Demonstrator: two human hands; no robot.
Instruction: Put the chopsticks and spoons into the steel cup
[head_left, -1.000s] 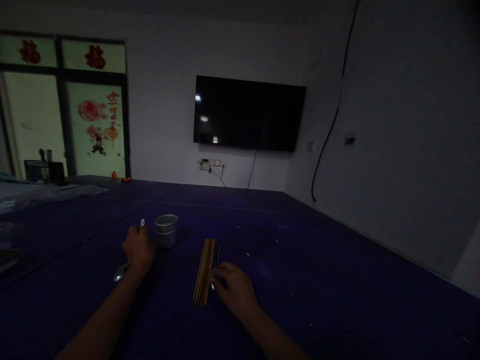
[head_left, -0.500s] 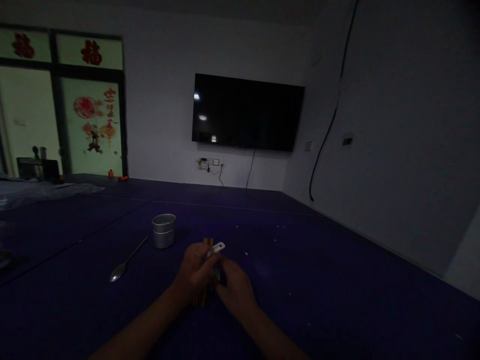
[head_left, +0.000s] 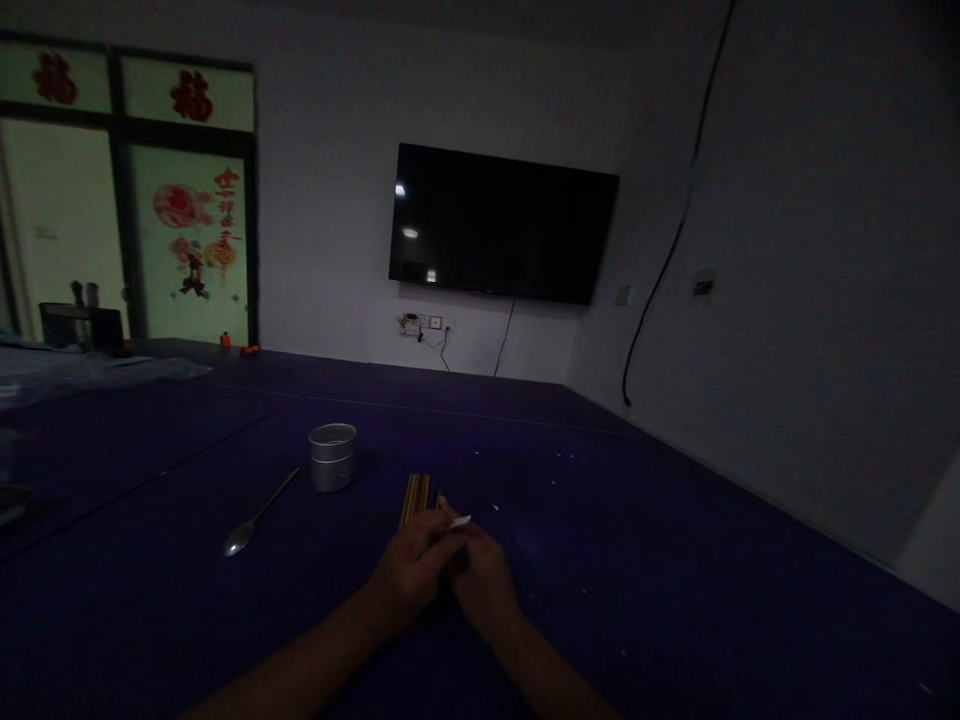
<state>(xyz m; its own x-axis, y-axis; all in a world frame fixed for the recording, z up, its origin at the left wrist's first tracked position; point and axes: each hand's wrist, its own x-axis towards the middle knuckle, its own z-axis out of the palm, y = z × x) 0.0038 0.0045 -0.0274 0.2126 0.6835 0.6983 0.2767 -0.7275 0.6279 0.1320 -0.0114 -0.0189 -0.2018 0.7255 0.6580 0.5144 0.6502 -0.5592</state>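
Observation:
My left hand (head_left: 411, 572) and my right hand (head_left: 484, 580) meet low in the middle of the dark blue table (head_left: 675, 560), fingers closed and touching. The pale tip of a slim metal utensil (head_left: 459, 521) sticks out between them; the rest of it is hidden. The hands cover the near end of a bundle of wooden chopsticks (head_left: 415, 494) lying flat, whose far end shows just beyond the fingers. To the left lie a long metal spoon (head_left: 255, 522) and a small round metal cup (head_left: 332, 457), both out of my hands.
A black TV (head_left: 502, 225) hangs on the far wall above a socket strip (head_left: 421, 324). A glass door with red paper decorations (head_left: 191, 240) is at the left. Clear plastic sheeting (head_left: 82, 368) lies at the table's far left. A black cable (head_left: 667, 240) runs down the right wall.
My left hand let go of the long spoon beside the cup and moved right to join my right hand over the chopsticks. A utensil tip now shows between them.

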